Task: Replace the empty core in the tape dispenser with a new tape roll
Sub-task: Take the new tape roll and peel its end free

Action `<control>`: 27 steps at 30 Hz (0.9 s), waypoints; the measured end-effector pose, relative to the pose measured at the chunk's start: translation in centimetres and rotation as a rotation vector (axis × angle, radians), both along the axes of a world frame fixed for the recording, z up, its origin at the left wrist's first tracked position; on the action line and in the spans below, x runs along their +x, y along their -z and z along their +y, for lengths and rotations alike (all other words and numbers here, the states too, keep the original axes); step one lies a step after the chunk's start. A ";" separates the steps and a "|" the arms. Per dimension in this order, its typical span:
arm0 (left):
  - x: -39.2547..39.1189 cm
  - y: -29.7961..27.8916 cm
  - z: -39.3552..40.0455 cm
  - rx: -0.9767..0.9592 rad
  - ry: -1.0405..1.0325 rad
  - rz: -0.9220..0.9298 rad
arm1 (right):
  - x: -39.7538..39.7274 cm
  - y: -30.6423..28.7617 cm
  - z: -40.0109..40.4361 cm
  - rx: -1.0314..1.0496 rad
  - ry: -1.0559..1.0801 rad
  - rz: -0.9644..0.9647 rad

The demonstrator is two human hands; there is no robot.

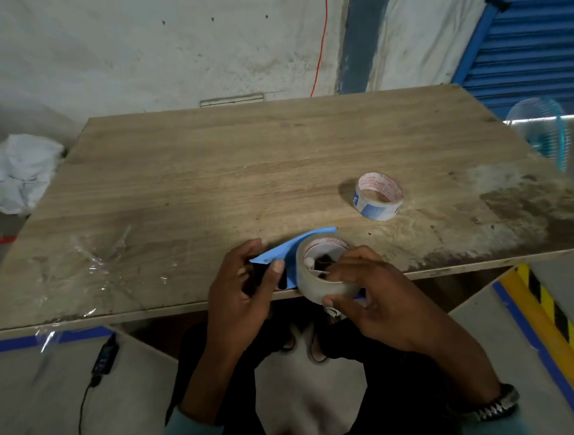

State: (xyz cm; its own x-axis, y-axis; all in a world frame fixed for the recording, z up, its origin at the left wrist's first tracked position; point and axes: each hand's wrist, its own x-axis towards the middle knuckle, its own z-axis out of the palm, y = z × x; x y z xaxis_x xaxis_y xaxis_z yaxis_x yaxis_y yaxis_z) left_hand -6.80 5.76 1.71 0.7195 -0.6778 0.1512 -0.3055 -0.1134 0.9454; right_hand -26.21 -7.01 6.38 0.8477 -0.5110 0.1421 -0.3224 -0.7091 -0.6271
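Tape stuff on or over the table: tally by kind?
New tape roll, gripped by the right hand: 1
Empty core: 1
Tape dispenser, blue, held by the left hand: 1
Crumpled clear film: 1
Total: 4

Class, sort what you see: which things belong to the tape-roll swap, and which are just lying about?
Job: blue tape dispenser, new tape roll, empty core, left hand, right hand.

Lying about: crumpled plastic film, white sack, fan.
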 end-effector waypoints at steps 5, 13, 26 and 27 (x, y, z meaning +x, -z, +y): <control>0.5 0.1 -0.8 0.009 0.082 -0.041 | 0.9 0.5 0.1 -0.083 -0.017 -0.079; -0.5 0.8 -2.1 0.022 -0.070 -0.159 | 0.3 -3.1 0.1 -0.052 0.178 -0.418; -2.2 -6.5 -1.4 -0.211 -0.183 -0.008 | 0.2 -5.3 3.9 0.868 0.209 -0.707; -2.6 -8.1 -0.9 -0.266 -0.173 0.063 | 0.2 -5.5 4.2 0.862 0.202 -0.709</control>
State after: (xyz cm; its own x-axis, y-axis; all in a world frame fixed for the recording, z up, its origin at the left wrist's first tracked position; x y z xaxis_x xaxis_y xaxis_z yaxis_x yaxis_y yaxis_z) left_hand -9.37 4.91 9.84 0.8344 -0.4871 0.2580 -0.2432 0.0947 0.9653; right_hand -26.04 -2.77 11.90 0.6072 -0.7893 0.0916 0.2405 0.0727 -0.9679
